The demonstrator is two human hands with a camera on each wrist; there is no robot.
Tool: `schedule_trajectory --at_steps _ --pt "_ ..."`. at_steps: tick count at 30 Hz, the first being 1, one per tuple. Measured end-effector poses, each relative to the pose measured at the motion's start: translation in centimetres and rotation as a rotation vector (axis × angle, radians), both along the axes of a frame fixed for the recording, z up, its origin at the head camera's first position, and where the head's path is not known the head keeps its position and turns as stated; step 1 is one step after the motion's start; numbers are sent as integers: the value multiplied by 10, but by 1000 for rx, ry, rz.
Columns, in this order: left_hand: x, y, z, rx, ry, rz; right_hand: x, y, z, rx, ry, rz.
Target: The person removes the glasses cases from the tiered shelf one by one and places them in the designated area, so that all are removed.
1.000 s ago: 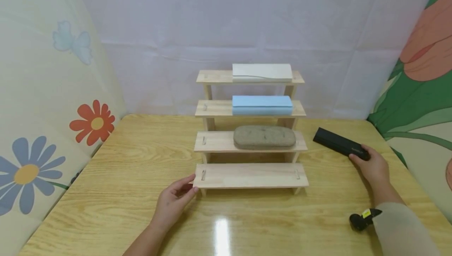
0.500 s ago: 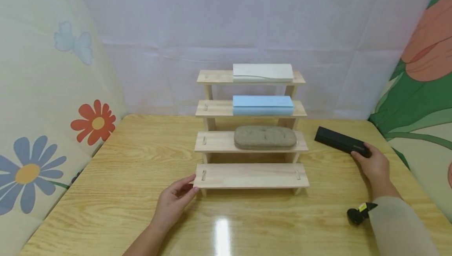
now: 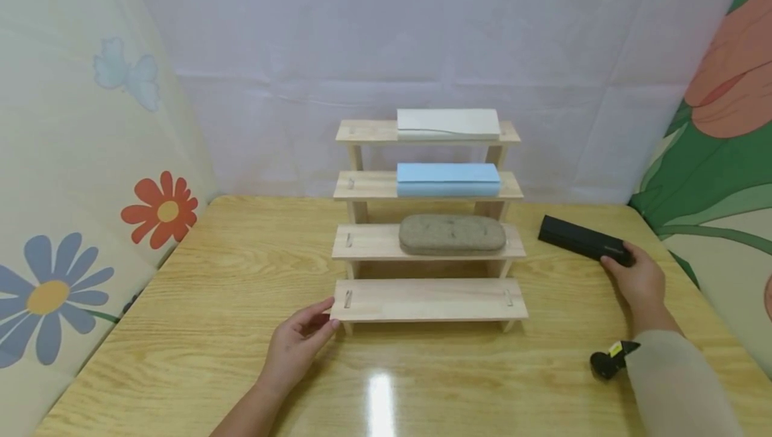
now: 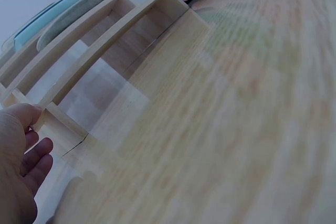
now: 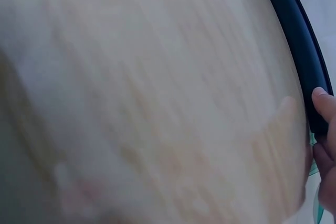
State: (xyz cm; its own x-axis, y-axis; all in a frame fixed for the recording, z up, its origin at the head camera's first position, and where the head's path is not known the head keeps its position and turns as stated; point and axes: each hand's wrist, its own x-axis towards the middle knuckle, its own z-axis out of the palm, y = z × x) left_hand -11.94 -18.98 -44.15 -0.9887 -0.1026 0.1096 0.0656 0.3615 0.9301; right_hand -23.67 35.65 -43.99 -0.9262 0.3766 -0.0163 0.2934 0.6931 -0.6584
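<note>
A four-step wooden display stand (image 3: pixel 428 301) stands in the middle of the table. My left hand (image 3: pixel 295 345) holds the left end of its lowest step, and in the left wrist view the thumb lies at the corner of the board. To the right of the stand, my right hand (image 3: pixel 643 281) grips the near end of a long black glasses case (image 3: pixel 582 238). In the right wrist view, the thumb presses on top of this case (image 5: pixel 299 45), which slants over the wood. Its far end points toward the stand.
The stand's upper steps bear a white glasses case (image 3: pixel 447 123), a light blue one (image 3: pixel 447 179) and a grey-brown one (image 3: pixel 452 234). A white cloth (image 3: pixel 301 55) hangs behind the table (image 3: pixel 253 256). A black wrist camera (image 3: pixel 609 362) juts from the right sleeve.
My right hand and the black case have shifted slightly away from me and to the right. My left hand stays at the stand's lowest step.
</note>
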Motion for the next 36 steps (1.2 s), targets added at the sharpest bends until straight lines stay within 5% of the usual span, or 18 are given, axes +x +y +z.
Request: schedule_trajectory --at_steps 14,26,36 --pt "0 -1 0 -4 -8 4 8 -8 6 -130 34 36" --pt "1 0 1 0 -18 10 16 -20 15 -240 128 -32" --pt "1 -1 0 2 -9 6 21 -36 26 -279 191 19"
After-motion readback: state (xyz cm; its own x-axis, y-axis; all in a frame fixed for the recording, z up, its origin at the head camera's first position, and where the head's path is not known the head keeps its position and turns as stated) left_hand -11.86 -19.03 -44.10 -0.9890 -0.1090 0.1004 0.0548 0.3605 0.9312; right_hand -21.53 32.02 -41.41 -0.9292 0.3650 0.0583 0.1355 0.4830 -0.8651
